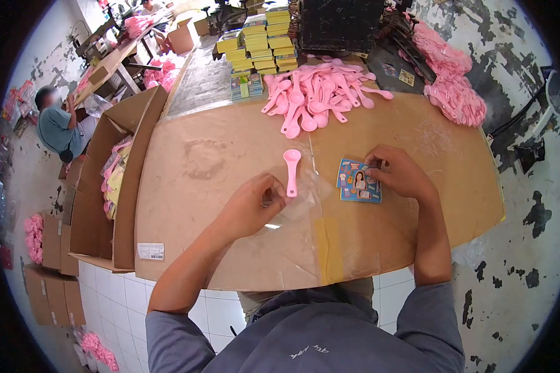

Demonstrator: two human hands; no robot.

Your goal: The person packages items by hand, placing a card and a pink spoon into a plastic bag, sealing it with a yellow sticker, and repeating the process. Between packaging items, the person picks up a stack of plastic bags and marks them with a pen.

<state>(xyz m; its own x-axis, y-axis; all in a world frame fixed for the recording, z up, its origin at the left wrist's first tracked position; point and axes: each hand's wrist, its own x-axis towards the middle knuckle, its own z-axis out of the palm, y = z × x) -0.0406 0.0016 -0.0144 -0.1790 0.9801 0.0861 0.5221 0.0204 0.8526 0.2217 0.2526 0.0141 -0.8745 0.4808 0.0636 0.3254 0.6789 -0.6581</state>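
Note:
My left hand [252, 202] is closed in a pinch, its fingertips at the handle end of a pink plastic measuring spoon [292, 174], whose bowl points away from me. A clear plastic bag [312, 194] lies just right of this hand. My right hand [399, 173] has its fingers pinched at the upper right corner of blue printed cards [359, 185], which show a figure and small pictures. The cards overlap slightly askew, close over the cardboard-covered table [230, 149].
A heap of pink spoons [320, 93] lies ahead, with banded card stacks [258, 46] behind it. Pink spoons in plastic [451, 74] are piled at far right. A long carton [123, 180] with packed goods adjoins the table's left. Another person [62, 127] sits at far left.

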